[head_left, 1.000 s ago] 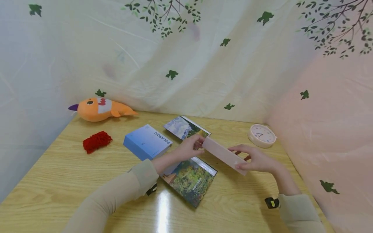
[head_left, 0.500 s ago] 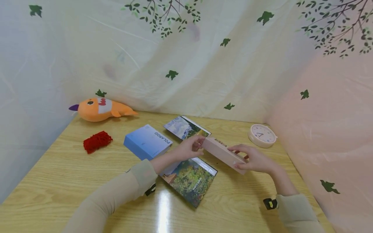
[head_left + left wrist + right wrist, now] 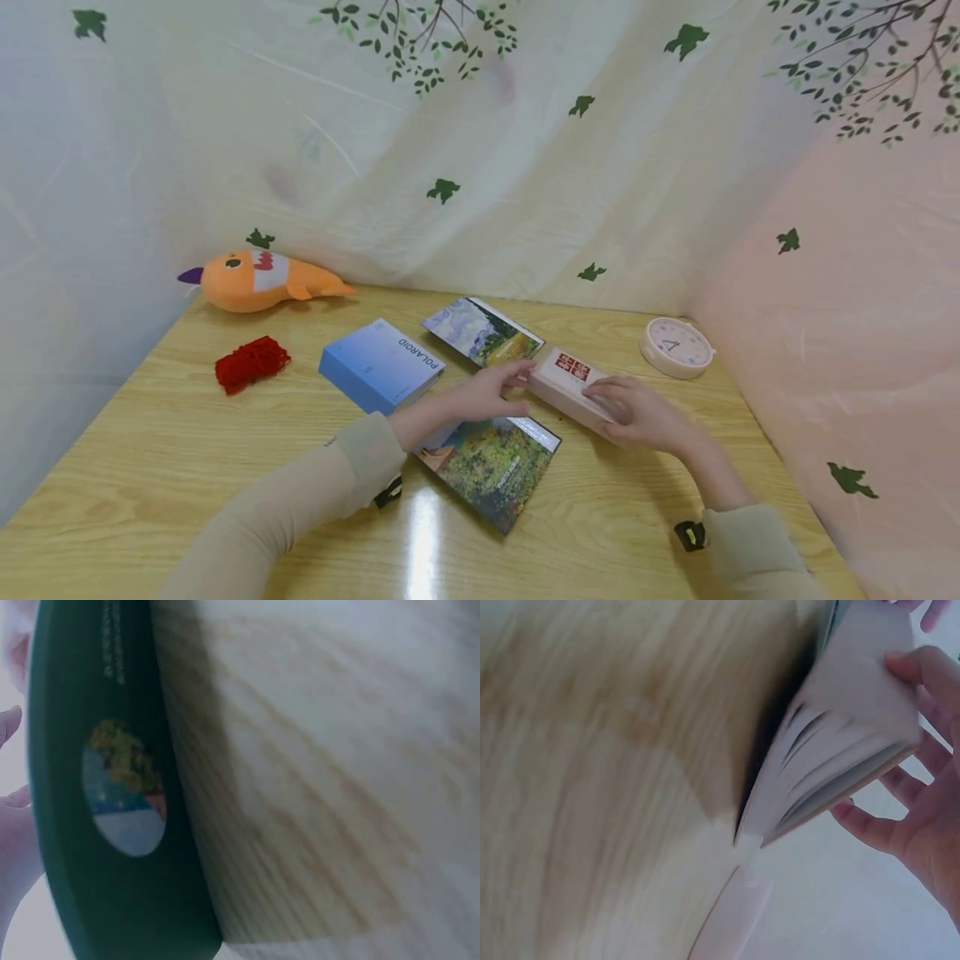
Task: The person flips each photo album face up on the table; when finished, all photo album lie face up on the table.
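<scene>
A pale pink album (image 3: 570,392) with a red label on its cover lies slanted at the centre right in the head view. Its page edges show in the right wrist view. My right hand (image 3: 648,417) holds its near right end, thumb on the spine side and fingers over the cover. At the far left end, fingers of my left hand (image 3: 483,396) touch the pink album, the thumb spread apart. Below the left hand lies a photo album (image 3: 495,467) with a garden picture; its green spine (image 3: 120,802) fills the left wrist view's left side.
A blue Polaroid album (image 3: 382,362) sits left of the hands, partly behind the left forearm. Another picture-covered album (image 3: 480,329) lies behind. Red yarn (image 3: 252,364) and an orange plush toy (image 3: 262,282) stand at left, a pink clock (image 3: 677,347) at right.
The pink album has tipped over from its edge, so its cover with the red label now shows. My right hand has turned down with it; my left hand has shifted slightly down.
</scene>
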The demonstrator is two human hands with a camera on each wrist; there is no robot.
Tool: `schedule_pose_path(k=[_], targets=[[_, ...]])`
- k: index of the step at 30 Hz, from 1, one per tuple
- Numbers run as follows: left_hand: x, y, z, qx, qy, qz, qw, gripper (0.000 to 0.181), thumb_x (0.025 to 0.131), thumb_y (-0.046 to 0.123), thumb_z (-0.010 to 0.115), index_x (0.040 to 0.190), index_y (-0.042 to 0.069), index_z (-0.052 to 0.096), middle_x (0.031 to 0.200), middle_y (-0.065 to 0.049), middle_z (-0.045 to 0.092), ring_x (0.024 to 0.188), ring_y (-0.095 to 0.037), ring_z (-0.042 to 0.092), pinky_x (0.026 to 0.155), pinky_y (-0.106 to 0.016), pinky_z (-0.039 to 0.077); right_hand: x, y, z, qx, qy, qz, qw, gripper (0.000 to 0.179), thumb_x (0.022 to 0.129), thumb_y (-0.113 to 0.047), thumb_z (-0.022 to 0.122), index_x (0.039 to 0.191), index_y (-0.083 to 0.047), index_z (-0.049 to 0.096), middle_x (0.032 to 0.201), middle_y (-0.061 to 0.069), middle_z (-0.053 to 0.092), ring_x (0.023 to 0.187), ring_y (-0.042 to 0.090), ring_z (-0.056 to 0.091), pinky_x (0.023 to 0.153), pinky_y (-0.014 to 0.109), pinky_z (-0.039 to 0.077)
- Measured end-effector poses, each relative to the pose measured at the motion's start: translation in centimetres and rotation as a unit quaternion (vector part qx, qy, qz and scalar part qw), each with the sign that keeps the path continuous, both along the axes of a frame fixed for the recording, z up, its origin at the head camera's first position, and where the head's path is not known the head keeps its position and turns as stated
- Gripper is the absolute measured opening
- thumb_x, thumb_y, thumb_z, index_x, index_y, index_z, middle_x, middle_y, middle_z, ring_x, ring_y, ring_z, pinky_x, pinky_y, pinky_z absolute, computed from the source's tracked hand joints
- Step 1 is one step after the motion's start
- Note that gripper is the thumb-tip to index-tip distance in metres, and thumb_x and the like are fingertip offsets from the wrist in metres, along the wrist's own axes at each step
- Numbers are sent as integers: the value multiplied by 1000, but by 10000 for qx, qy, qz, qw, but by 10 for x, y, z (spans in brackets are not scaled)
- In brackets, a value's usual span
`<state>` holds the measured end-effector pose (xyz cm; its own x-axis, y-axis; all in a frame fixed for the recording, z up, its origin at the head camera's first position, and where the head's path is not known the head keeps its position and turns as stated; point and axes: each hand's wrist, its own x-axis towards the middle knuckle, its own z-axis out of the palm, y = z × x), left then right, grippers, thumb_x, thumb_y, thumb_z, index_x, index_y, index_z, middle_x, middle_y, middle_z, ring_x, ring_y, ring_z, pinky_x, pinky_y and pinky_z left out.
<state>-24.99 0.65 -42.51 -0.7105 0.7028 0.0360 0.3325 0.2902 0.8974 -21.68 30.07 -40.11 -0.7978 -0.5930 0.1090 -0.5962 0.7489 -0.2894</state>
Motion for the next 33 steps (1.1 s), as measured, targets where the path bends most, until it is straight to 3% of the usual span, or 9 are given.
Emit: schedule_pose_path(k=[10,17,23,33], targets=[[1,7,-7,-459,40,-12,9989,79,86,17,70,150,13,24,149,-9,36,135,-22,38,110,-35,32,-1,-5,-5,126,265,21,9996,43,78,-11,71,121,-9,64,123,11,61,118,36,53,100,54,40],[-1,8,-6,-615,-4,-8,9981,81,87,20,69,151,13,19,153,-9,29,138,-22,34,110,-35,34,-2,-6,-8,-17,591,395,9975,40,81,-9,70,120,-4,64,121,17,62,114,40,55,96,58,40],[-1,5,-4,-534,-138,-73,9984,84,86,17,70,151,7,19,153,-11,28,138,-26,33,110,-37,34,-2,-7,-10,143,336,304,9989,42,84,-14,69,125,-8,61,128,15,59,119,40,51,103,61,32],[-2,-8,-9,-1209,565,-465,9900,91,81,29,75,151,7,20,150,-12,33,133,-27,40,107,-37,37,0,-11,-14,181,195,360,9990,50,76,-22,78,122,-11,64,128,11,59,119,34,52,102,54,37]])
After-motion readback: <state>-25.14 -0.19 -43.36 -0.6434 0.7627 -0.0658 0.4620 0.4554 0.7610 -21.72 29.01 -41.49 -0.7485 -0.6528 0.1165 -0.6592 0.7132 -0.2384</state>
